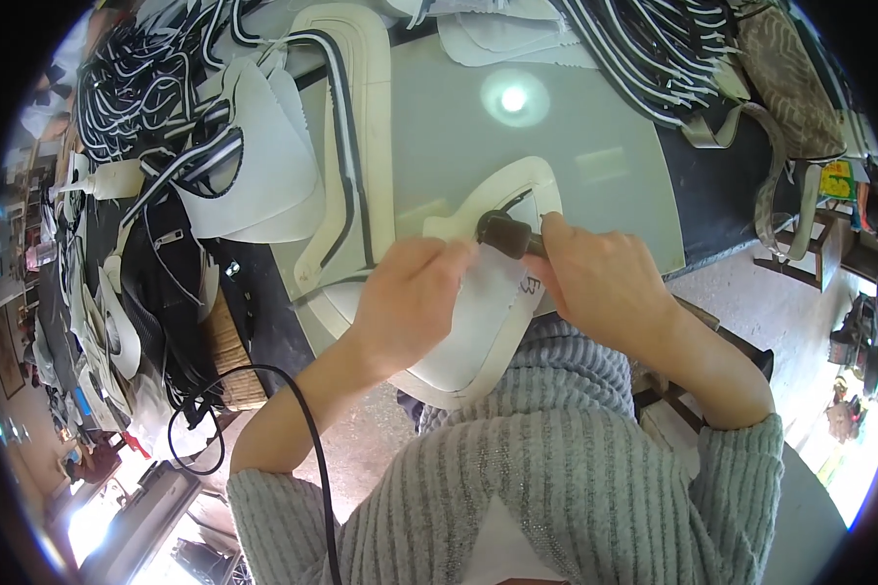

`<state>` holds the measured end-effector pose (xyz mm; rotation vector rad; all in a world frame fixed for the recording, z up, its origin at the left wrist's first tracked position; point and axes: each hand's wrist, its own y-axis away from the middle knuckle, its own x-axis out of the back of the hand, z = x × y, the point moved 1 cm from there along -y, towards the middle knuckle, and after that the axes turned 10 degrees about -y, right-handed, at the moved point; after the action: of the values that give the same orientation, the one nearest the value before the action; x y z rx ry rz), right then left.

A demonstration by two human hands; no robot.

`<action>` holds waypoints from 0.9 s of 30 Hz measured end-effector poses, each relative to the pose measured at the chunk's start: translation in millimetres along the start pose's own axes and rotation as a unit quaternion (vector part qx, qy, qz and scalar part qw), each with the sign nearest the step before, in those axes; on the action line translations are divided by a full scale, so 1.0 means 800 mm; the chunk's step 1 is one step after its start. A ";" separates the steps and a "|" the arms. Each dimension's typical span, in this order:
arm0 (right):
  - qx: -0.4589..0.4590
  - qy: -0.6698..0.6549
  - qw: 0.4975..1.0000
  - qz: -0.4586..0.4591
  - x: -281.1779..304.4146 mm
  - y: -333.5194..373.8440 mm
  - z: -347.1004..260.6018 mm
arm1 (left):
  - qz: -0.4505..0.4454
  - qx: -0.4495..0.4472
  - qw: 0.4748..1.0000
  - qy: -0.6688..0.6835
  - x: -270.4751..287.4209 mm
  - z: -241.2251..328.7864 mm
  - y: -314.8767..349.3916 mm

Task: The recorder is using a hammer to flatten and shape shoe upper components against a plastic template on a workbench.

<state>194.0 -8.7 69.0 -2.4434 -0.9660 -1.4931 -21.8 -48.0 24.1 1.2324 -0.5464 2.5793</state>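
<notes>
My right hand is wrapped round the handle of a hammer, whose dark head lies over a curved shoe-upper-like panel. This white panel sits in a cream-coloured shaped frame at the near edge of the table. A thin dark strip shows along its upper inner edge. My left hand is closed beside the hammer head, above the panel. Its fingertips are slightly blurred, and what they pinch, if anything, is hidden. Left of it stands a long cream frame with a black-and-white strip along it.
A pale glossy board covers the table. Bundled black-and-white strips lie at the far right, more at the far left. White cut panels and a white squeeze bottle are at left. A black cable hangs by my left forearm.
</notes>
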 end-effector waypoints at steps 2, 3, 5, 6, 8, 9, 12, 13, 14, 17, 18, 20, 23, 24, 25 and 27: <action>-0.003 0.009 1.000 0.003 0.002 0.001 0.000 | 0.053 -0.175 0.970 -0.158 0.004 0.006 -0.001; 0.011 -0.001 1.000 0.002 0.006 0.000 -0.002 | 0.054 -0.175 0.970 -0.158 0.003 0.004 0.000; 0.026 -0.011 1.000 0.000 0.011 -0.004 -0.008 | 0.082 -0.229 0.947 -0.209 0.002 0.001 0.003; 0.028 -0.013 1.000 0.003 0.013 -0.003 -0.014 | 0.082 -0.231 0.947 -0.207 0.002 0.003 0.001; 0.028 -0.015 0.999 0.006 0.015 -0.001 -0.018 | 0.091 -0.238 0.947 -0.197 0.002 0.006 -0.002; 0.016 -0.011 0.999 -0.027 0.015 -0.003 -0.016 | 0.092 -0.238 0.947 -0.198 0.003 0.005 -0.002; 0.015 -0.012 0.999 -0.040 0.018 -0.006 -0.021 | 0.078 -0.251 0.944 -0.200 0.003 0.003 0.000; 0.023 -0.017 0.999 -0.019 0.019 -0.004 -0.023 | 0.083 -0.244 0.945 -0.203 0.002 0.004 0.001; 0.023 -0.018 0.999 -0.020 0.015 -0.003 -0.021 | 0.088 -0.237 0.945 -0.206 0.002 0.005 0.003; -0.001 -0.017 0.999 -0.037 0.004 -0.003 -0.006 | -0.043 -0.096 0.987 -0.118 0.015 0.008 -0.015; 0.001 -0.014 0.999 -0.036 0.004 -0.003 -0.008 | -0.044 -0.097 0.987 -0.118 0.016 0.006 -0.012; 0.002 -0.011 0.999 -0.035 0.003 -0.003 -0.009 | -0.025 0.063 0.995 0.073 0.014 -0.006 -0.004; 0.001 -0.006 0.999 -0.040 0.002 -0.002 -0.009 | 0.033 -0.132 0.990 -0.036 0.005 -0.012 0.001; 0.004 -0.009 0.999 -0.037 0.003 -0.002 -0.009 | 0.055 -0.213 0.971 -0.089 0.004 -0.012 0.002; 0.007 -0.013 0.999 -0.034 0.003 -0.002 -0.008 | 0.080 -0.245 0.961 -0.103 0.003 -0.013 -0.001; 0.018 -0.031 0.999 -0.021 0.012 -0.004 -0.015 | 0.080 -0.248 0.958 -0.117 0.004 -0.011 0.000</action>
<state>185.9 -6.8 82.1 -2.4742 -1.0523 -1.4071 -30.2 -44.1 21.3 1.3507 -1.2959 2.2097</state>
